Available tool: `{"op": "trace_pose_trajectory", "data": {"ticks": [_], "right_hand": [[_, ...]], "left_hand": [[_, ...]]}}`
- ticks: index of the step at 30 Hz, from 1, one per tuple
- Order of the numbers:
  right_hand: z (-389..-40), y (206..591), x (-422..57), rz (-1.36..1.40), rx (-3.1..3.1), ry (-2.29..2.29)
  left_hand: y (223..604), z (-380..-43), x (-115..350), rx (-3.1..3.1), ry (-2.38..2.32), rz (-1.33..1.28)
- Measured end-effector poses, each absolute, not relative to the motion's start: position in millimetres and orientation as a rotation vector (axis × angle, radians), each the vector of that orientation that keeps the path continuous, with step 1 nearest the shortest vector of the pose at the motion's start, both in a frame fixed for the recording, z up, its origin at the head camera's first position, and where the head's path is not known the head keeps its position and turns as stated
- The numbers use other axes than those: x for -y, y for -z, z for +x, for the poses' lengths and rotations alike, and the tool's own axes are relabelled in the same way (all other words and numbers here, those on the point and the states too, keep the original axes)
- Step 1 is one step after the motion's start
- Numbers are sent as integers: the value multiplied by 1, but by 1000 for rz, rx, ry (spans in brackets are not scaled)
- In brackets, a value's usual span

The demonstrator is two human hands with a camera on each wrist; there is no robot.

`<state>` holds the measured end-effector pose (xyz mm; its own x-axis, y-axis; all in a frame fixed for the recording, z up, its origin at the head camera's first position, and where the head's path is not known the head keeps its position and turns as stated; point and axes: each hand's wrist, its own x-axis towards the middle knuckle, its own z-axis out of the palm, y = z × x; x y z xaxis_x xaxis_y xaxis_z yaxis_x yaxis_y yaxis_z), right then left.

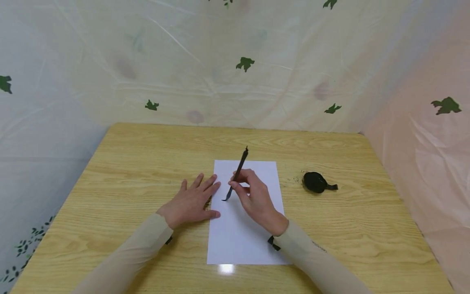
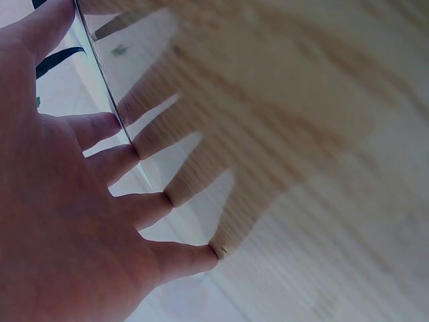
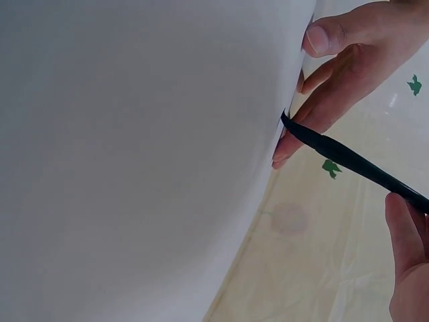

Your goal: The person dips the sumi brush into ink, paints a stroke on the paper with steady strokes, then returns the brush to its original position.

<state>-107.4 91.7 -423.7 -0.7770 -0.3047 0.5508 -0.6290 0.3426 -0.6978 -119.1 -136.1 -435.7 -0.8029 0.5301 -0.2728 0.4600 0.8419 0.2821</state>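
Note:
My right hand (image 1: 258, 200) pinches a dark ink brush (image 1: 240, 165) between thumb and fingers, its shaft leaning up and away. The bristle tip is bent at the surface of a white sheet of paper (image 1: 242, 241), left of its middle. In the right wrist view the brush (image 3: 352, 161) narrows to a fine black point right at the paper (image 3: 134, 168). My left hand (image 1: 191, 202) lies spread on the wooden table, thumb and fingertips at the sheet's left edge. Its splayed fingers (image 2: 141, 211) also show in the left wrist view.
Right of the sheet sits a round black dish (image 1: 314, 182) with a short handle, small dark specks beside it. The wood-grain table (image 1: 147, 155) reaches back to a pale curtain (image 1: 205, 73) with green leaf shapes, which also hangs at both sides.

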Motion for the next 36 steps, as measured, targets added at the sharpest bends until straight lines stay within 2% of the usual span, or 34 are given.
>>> {"op": "trace_pose_trajectory", "data": {"ticks": [36], "right_hand": [[-103, 424, -103, 767, 2312, -1397]], "left_hand": [[432, -118, 137, -2664, -306, 752]]}}
